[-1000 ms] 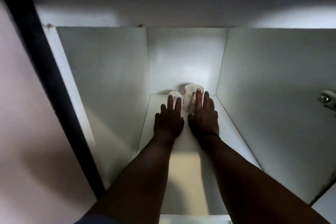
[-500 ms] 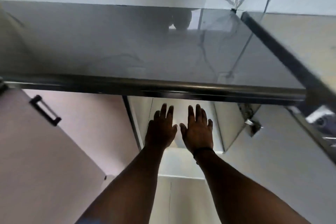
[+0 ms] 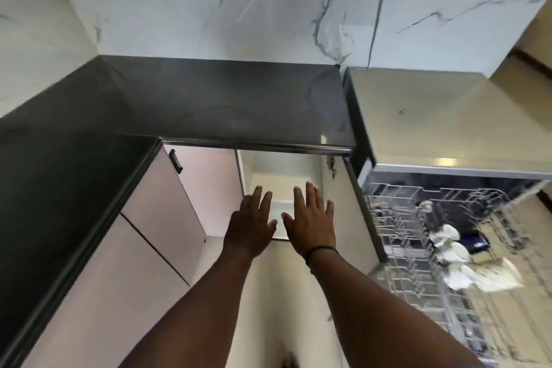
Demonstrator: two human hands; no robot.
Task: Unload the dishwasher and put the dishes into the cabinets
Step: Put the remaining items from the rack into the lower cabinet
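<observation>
Right now both hands hang flat and spread, holding nothing, in front of the open cabinet (image 3: 283, 188) under the dark desk (image 3: 209, 98). What is left to unload lies off to the right: white dishes (image 3: 448, 251) in the pulled-out dishwasher rack (image 3: 418, 218), blurred but plainly there. The right hand (image 3: 310, 218) is the nearer one; the left hand (image 3: 251, 224) sits further away. The next reach, I'd say, swings rightward and slightly down.
</observation>
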